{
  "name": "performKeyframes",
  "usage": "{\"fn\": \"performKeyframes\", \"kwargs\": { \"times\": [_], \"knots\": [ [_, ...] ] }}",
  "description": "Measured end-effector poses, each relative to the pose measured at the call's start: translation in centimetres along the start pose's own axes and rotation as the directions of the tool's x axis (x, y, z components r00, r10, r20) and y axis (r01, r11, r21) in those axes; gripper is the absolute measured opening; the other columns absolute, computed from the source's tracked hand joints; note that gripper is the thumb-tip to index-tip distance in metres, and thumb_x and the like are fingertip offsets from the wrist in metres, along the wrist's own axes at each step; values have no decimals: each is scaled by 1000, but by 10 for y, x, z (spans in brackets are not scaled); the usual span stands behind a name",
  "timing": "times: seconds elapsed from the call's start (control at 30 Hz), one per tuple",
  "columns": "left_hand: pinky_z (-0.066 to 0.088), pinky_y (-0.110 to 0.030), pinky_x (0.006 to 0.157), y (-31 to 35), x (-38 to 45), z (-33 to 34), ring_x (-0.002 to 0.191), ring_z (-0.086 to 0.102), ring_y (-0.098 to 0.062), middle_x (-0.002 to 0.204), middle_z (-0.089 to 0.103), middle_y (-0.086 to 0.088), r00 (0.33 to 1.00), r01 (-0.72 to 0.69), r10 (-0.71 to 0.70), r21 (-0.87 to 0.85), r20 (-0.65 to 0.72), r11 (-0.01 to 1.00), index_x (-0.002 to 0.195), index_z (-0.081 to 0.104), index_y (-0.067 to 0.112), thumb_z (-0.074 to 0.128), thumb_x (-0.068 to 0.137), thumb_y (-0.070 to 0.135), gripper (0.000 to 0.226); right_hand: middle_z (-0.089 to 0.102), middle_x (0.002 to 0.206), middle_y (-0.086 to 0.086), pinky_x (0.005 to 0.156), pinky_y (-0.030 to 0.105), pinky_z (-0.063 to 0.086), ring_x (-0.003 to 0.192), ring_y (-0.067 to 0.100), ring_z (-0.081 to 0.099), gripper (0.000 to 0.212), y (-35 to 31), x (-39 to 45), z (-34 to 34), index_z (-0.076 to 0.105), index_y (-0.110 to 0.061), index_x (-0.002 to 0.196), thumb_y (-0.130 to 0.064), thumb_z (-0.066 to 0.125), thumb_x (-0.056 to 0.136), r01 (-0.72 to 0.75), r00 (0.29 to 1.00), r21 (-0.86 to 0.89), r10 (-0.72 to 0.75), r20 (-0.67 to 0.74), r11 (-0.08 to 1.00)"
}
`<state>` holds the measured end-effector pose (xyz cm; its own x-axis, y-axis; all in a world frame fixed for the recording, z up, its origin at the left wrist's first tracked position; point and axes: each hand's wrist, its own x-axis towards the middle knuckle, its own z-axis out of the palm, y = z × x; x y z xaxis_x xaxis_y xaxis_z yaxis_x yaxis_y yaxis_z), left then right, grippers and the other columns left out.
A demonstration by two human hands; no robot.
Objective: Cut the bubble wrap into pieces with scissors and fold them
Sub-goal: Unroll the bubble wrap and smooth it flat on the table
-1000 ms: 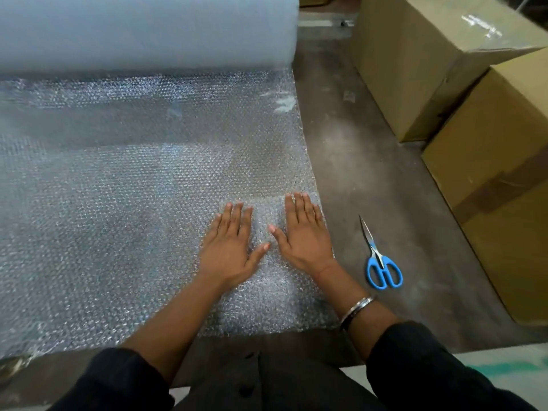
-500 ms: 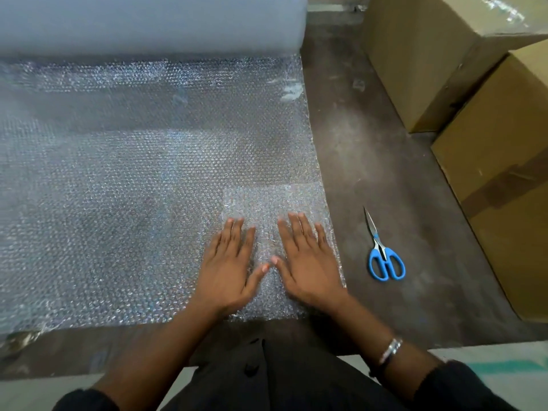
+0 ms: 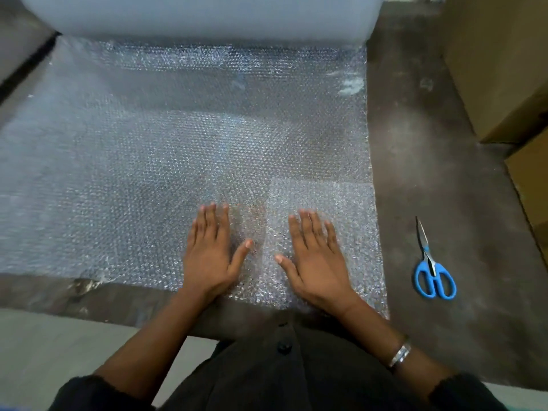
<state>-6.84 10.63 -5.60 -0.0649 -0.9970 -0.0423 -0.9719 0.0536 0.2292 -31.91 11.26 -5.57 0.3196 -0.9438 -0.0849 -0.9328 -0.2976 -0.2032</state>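
The two hands were close together, thumbs nearly touching; now the left hand (image 3: 211, 253) and the right hand (image 3: 315, 258) lie apart, flat on the bubble wrap (image 3: 166, 161), nearer its near edge.

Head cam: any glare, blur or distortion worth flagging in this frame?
Head view: speckled glare across the bubble wrap sheet, so the folded piece under the right hand shows only as a paler patch; the roll at the top is soft and washed out; wide-angle bending at the edges, cardboard boxes lean; left hand and scissors reasonably sharp.
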Motion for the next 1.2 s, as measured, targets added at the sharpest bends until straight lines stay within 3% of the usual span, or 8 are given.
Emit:
{"fn": "performKeyframes", "kwargs": {
  "times": [0.13, 0.23, 0.33, 0.47, 0.63, 0.87, 1.2],
  "knots": [
    [0, -52, 134, -58, -8, -9, 166, -8, -34, 178, -1, -20, 984, 173, -170, 72, -44, 982, 172, 4, 13, 12, 101, 79, 98, -19, 177, 13, 132, 55, -9, 163, 29, -24, 85, -27, 20, 6, -10, -17, 171, -70, 10, 108, 99, 994, -7, -99, 48, 995],
    [-4, -52, 134, -80, -18, -2, 164, -16, -34, 177, -11, -19, 972, 233, -235, 71, 10, 970, 171, -8, 18, 7, 98, 83, 99, -22, 176, 11, 132, 56, -6, 163, 29, -26, 85, -24, 21, 18, -17, -20, 170, -71, 10, 108, 98, 992, -21, -96, 85, 995],
    [-8, -51, 134, -87, -23, 7, 163, -23, -30, 177, -16, -16, 971, 238, -239, 76, 12, 968, 170, -14, 21, 7, 99, 83, 97, -20, 177, 11, 132, 56, -5, 164, 29, -23, 86, -23, 20, 23, -17, -20, 170, -72, 11, 108, 108, 991, -37, -104, 88, 993],
    [-5, -50, 134, -79, -18, 2, 164, -17, -33, 178, -10, -18, 970, 245, -244, 49, -19, 968, 171, -8, 18, 9, 98, 84, 100, -17, 178, 12, 132, 54, -7, 164, 28, -22, 86, -24, 19, 16, -11, -19, 171, -72, 13, 108, 86, 994, 0, -86, 71, 996],
    [-2, -51, 134, -65, -2, -1, 164, -16, -32, 178, -10, -16, 989, 145, -143, 29, -36, 989, 172, -4, 15, 12, 100, 80, 97, -16, 178, 13, 133, 53, -8, 164, 28, -22, 87, -20, 24, 9, -9, -14, 171, -70, 14, 109, 58, 997, 10, -58, 46, 998],
    [-3, -54, 134, -68, -5, 8, 162, -27, -26, 176, -24, -11, 994, 95, -98, 65, 50, 993, 169, -19, 19, 6, 102, 79, 94, -22, 176, 13, 133, 55, -6, 163, 28, -26, 86, -21, 25, 15, -12, -15, 170, -71, 6, 108, 56, 994, -31, -53, 97, 998],
    [5, -54, 134, -157, 18, -30, 166, -5, -35, 178, 0, -20, 989, 146, -142, 109, -50, 983, 172, 6, 13, 7, 100, 79, 98, -16, 178, 12, 133, 51, -11, 165, 29, -17, 86, -86, 85, 21, -11, -16, 171, -70, 13, 109, 91, 996, -29, -91, 24, 995]
  ]
}}
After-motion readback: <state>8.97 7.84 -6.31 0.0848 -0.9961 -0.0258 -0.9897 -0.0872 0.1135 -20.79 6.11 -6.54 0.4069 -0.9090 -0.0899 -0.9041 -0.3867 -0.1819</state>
